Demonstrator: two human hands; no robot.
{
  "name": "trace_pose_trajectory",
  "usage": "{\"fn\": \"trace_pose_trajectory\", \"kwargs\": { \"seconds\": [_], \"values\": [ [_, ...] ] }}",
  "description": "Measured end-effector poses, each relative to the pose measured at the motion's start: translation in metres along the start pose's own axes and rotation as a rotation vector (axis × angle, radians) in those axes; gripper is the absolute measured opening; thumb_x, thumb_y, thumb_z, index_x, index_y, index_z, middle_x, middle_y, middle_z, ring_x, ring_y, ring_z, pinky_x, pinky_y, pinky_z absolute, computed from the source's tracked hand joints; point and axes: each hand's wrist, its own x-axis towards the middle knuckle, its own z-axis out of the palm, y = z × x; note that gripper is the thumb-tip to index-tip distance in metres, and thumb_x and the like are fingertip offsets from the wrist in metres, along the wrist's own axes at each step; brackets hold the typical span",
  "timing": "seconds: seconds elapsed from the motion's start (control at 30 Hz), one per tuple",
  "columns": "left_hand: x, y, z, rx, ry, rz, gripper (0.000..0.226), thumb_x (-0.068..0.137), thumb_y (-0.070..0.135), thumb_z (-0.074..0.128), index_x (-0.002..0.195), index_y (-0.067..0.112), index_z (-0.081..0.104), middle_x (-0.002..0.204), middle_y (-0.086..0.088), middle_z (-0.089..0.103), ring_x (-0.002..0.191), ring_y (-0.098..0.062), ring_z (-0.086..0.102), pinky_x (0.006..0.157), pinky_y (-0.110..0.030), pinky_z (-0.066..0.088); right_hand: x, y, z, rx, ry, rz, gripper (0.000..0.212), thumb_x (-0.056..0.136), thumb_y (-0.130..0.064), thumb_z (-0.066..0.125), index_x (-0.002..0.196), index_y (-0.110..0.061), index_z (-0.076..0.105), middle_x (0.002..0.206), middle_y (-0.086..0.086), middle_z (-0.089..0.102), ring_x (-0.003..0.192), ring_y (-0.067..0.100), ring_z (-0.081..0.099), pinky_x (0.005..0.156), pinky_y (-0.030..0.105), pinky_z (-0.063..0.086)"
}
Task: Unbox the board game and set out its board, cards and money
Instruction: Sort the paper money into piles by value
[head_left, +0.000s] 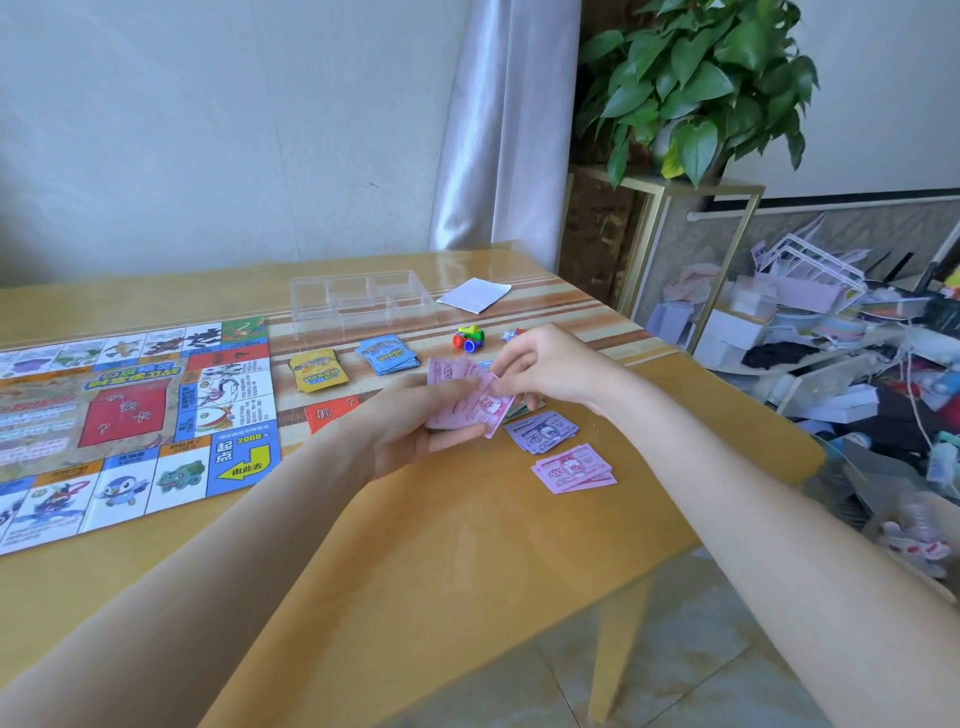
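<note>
The left hand (415, 421) is gripping the pink notes (467, 397). The right hand (535, 371) is pinching one; peeling singly onto the desk (467, 545) seems wise.

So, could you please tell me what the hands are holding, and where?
A stack of pink paper banknotes: the left hand cradles it from beneath, the right hand pinches its right end.

I see the board (130, 415) unfolded flat at left of the surface. Yellow card deck (318, 370) and blue card deck (387, 354) sit just right of it, a red card (332, 413) nearer me. Pink 1000 notes (465, 400) fanned, held above the surface. Purple notes (543, 431) and pink pile (574, 468) lie flat near the right edge.
</note>
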Motion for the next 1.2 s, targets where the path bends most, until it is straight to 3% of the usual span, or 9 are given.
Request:
{"fn": "trace_pose_trajectory", "kwargs": {
  "seconds": [0.1, 0.23, 0.37, 0.57, 0.73, 0.9, 1.1, 1.2],
  "values": [
    [0.0, 0.004, -0.005, -0.14, -0.059, -0.003, 0.013, 0.092, 0.001, 0.05, 0.098, 0.002, 0.062, 0.086, -0.011, 0.072, 0.073, -0.018, 0.071, 0.067, -0.034, 0.059, 0.003, 0.002, -0.001, 0.04, 0.029, -0.007, 0.017, 0.078, -0.005, 0.073, 0.093, -0.006, 0.063, 0.071, 0.004, 0.062, 0.037, 0.001, 0.049, 0.044, 0.013, 0.041],
    [0.0, 0.002, -0.007, -0.007, -0.006, 0.039, 0.014, 0.091, -0.004, 0.051, 0.096, 0.005, 0.062, 0.083, -0.008, 0.07, 0.064, -0.011, 0.069, 0.059, -0.025, 0.059, 0.002, 0.004, -0.002, 0.118, 0.025, -0.055, 0.013, 0.079, -0.003, 0.072, 0.08, -0.012, 0.062, 0.071, 0.003, 0.063, 0.039, -0.002, 0.051, 0.046, 0.013, 0.044],
    [0.0, -0.002, -0.003, 0.115, 0.009, 0.062, 0.015, 0.088, -0.001, 0.058, 0.095, 0.011, 0.063, 0.085, -0.004, 0.07, 0.065, -0.006, 0.068, 0.058, -0.02, 0.057, 0.001, 0.003, -0.001, 0.098, -0.005, -0.064, 0.014, 0.079, -0.001, 0.071, 0.088, -0.008, 0.062, 0.07, 0.002, 0.062, 0.04, -0.004, 0.05, 0.045, 0.013, 0.041],
    [-0.004, 0.004, -0.004, -0.183, -0.158, -0.019, 0.022, 0.094, -0.003, 0.038, 0.102, -0.003, 0.059, 0.094, -0.016, 0.071, 0.082, -0.023, 0.071, 0.075, -0.035, 0.058, -0.001, 0.009, -0.009, 0.107, 0.041, -0.063, 0.015, 0.077, 0.0, 0.072, 0.075, -0.009, 0.06, 0.064, 0.003, 0.058, 0.037, -0.002, 0.045, 0.041, 0.013, 0.037],
    [-0.003, 0.002, -0.005, -0.024, -0.043, 0.045, 0.015, 0.091, -0.007, 0.047, 0.099, 0.0, 0.058, 0.083, -0.01, 0.07, 0.07, -0.015, 0.07, 0.063, -0.027, 0.059, -0.004, 0.009, -0.018, 0.303, -0.063, -0.019, 0.012, 0.08, -0.001, 0.069, 0.079, -0.008, 0.06, 0.068, 0.0, 0.069, 0.059, 0.006, 0.055, 0.047, 0.015, 0.038],
    [0.001, 0.0, -0.008, 0.088, 0.006, 0.059, 0.018, 0.087, -0.004, 0.058, 0.102, 0.006, 0.058, 0.074, -0.006, 0.073, 0.066, -0.012, 0.071, 0.056, -0.02, 0.057, -0.007, 0.005, -0.029, 0.394, -0.067, 0.008, 0.017, 0.081, -0.001, 0.067, 0.078, -0.011, 0.054, 0.068, -0.001, 0.071, 0.069, 0.011, 0.058, 0.05, 0.018, 0.039],
    [0.001, -0.001, 0.005, 0.286, 0.051, 0.114, 0.02, 0.079, -0.002, 0.069, 0.086, 0.016, 0.065, 0.072, 0.0, 0.069, 0.054, -0.001, 0.065, 0.049, -0.013, 0.052, -0.005, 0.002, -0.011, 0.359, -0.098, 0.004, 0.016, 0.079, 0.005, 0.067, 0.083, -0.01, 0.062, 0.071, 0.003, 0.066, 0.06, 0.008, 0.055, 0.049, 0.016, 0.04],
    [-0.001, 0.0, 0.005, 0.306, -0.013, 0.105, 0.015, 0.081, 0.001, 0.068, 0.09, 0.013, 0.065, 0.072, -0.001, 0.071, 0.061, -0.004, 0.067, 0.056, -0.015, 0.054, -0.006, 0.004, -0.009, 0.314, -0.076, 0.037, 0.015, 0.078, 0.004, 0.069, 0.079, -0.011, 0.064, 0.07, 0.003, 0.065, 0.058, 0.007, 0.056, 0.052, 0.02, 0.04]
  ]
}}
